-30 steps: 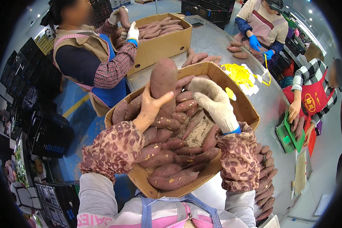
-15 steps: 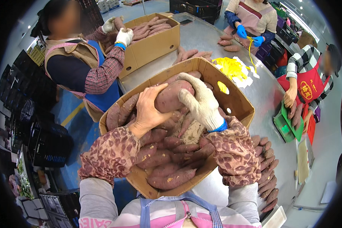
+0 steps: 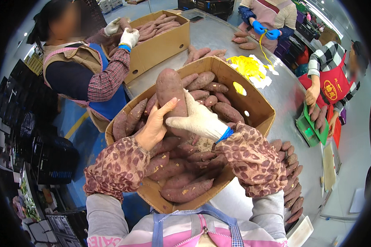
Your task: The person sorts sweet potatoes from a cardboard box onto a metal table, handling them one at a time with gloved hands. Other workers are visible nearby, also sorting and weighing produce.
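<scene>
A large reddish sweet potato (image 3: 169,88) stands upright over an open cardboard box (image 3: 257,107) full of sweet potatoes (image 3: 185,191). My bare left hand (image 3: 154,127) grips its lower left side. My right hand (image 3: 196,119), in a white knit glove, wraps its lower right side. Both forearms wear spotted brown sleeve covers.
A row of sweet potatoes (image 3: 290,177) lies on the metal table (image 3: 284,92) to the right of the box. A person at far left handles a second box of sweet potatoes (image 3: 160,35). Yellow bands (image 3: 247,66) lie beyond my box. Two other people work at the far right.
The big sweet potato went down into the box half a second ago and is now lifted upright again, both hands still on it.
</scene>
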`<state>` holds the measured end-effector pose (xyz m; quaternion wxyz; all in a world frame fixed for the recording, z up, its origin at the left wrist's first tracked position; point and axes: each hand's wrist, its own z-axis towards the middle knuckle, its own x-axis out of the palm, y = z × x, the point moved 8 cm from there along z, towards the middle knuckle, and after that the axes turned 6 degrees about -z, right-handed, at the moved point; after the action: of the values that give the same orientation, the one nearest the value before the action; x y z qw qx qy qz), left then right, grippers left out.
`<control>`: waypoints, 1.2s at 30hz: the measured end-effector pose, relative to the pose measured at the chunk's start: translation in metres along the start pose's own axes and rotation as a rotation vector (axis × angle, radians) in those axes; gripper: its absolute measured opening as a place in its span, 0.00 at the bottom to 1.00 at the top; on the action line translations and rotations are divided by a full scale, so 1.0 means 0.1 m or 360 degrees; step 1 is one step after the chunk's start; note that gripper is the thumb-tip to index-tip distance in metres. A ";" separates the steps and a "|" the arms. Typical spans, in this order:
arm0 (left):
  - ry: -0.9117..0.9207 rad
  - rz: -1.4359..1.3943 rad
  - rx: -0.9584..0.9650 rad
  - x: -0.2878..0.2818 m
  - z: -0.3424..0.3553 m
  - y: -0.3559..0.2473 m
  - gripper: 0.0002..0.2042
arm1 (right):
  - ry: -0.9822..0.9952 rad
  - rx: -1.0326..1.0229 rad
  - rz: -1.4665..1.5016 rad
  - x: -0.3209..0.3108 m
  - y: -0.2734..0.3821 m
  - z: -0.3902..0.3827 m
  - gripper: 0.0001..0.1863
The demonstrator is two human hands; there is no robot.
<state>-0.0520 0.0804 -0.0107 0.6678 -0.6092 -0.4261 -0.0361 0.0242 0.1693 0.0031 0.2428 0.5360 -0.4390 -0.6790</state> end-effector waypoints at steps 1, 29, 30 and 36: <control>0.0015 -0.0049 -0.0024 0.00 0.00 0.01 0.31 | -0.0025 0.0009 -0.0012 0.05 -0.02 0.02 0.53; 0.0315 0.0940 -0.0386 -0.16 0.20 0.27 0.22 | -0.1808 0.1158 0.0853 -2.78 -3.03 -2.98 0.40; 0.0308 0.0983 -0.0386 -0.17 0.20 0.28 0.21 | -0.1650 0.1268 0.0632 -2.83 -3.18 -3.01 0.44; 0.0372 0.1086 -0.0384 -0.19 0.21 0.38 0.15 | -0.1067 0.1648 -0.0169 -2.90 -3.80 -2.81 0.40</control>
<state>-0.0536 0.0989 -0.0546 0.6089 -0.7822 -0.1124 0.0691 0.4311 0.4956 -0.1848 -0.2342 0.3629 -0.7366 -0.5205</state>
